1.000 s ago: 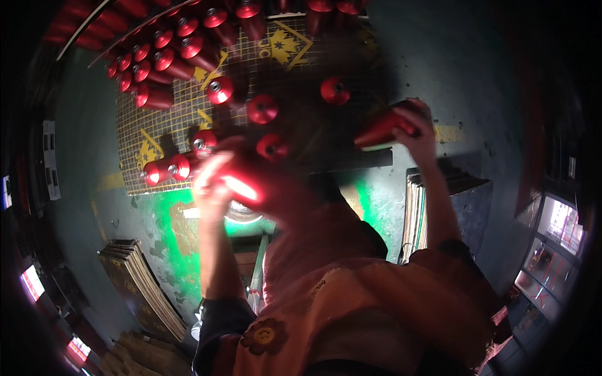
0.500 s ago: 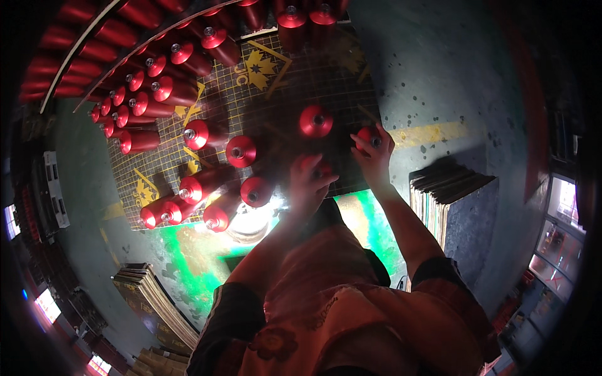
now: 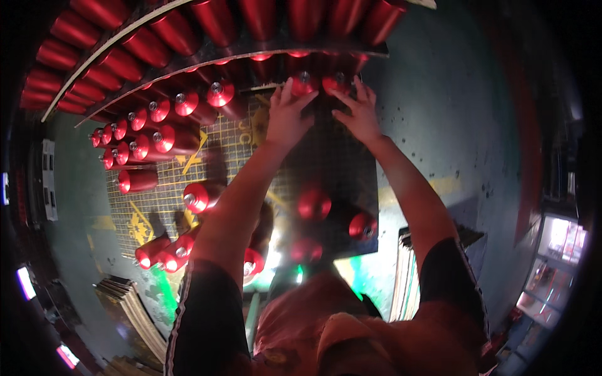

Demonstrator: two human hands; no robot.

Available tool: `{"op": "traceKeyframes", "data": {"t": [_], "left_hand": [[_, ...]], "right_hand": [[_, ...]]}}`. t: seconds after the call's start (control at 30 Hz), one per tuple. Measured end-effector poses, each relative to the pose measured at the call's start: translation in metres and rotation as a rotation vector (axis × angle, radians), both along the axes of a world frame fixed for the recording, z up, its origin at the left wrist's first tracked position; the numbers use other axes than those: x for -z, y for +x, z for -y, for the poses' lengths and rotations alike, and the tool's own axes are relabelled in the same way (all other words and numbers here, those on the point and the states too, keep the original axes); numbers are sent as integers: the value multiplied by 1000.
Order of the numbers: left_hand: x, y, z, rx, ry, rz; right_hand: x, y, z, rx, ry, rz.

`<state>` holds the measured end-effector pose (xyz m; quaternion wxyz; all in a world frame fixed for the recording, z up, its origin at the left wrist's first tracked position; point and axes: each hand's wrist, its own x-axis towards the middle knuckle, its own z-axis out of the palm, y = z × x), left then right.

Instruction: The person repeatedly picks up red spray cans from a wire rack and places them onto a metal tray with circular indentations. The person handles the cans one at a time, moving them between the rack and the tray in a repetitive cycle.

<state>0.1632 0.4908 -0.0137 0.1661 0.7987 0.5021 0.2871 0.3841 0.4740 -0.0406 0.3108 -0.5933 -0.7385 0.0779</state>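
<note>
Many red, shiny cylinders with domed tops and small clear or metallic necks stand on a dark mat with a yellow grid. My left hand reaches to the far edge, thumb and fingers spread around a red cylinder. Beside it, my right hand has its fingers apart around another red cylinder. Whether the fingers press on either one is hard to tell. Closer to my body stand a red cylinder, a second red cylinder and a shadowed red cylinder.
Curved-looking shelf boards hold rows of red cylinders beyond the mat. More cylinders stand on the mat's left. Stacked flat boards are at right, and another board stack at lower left. Bright light glares near my legs.
Both hands have left the near cylinders and stretched forward to two at the mat's far edge. The near cylinders stay on the mat. The view has shifted forward, showing more shelving.
</note>
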Motion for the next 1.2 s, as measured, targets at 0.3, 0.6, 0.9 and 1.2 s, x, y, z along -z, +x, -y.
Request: {"op": "traceKeyframes", "data": {"t": [0.3, 0.6, 0.9, 1.2], "left_hand": [[59, 28, -67, -26, -50, 76], [-59, -55, 34, -106, -20, 326], [-175, -301, 364, -393, -304, 1301], [-72, -389, 633, -737, -631, 2145]], "right_hand": [[46, 6, -67, 3, -53, -85], [0, 19, -54, 14, -74, -300], [-159, -54, 147, -118, -590, -1496], [-135, -335, 393, -694, -1752, -1953]]}}
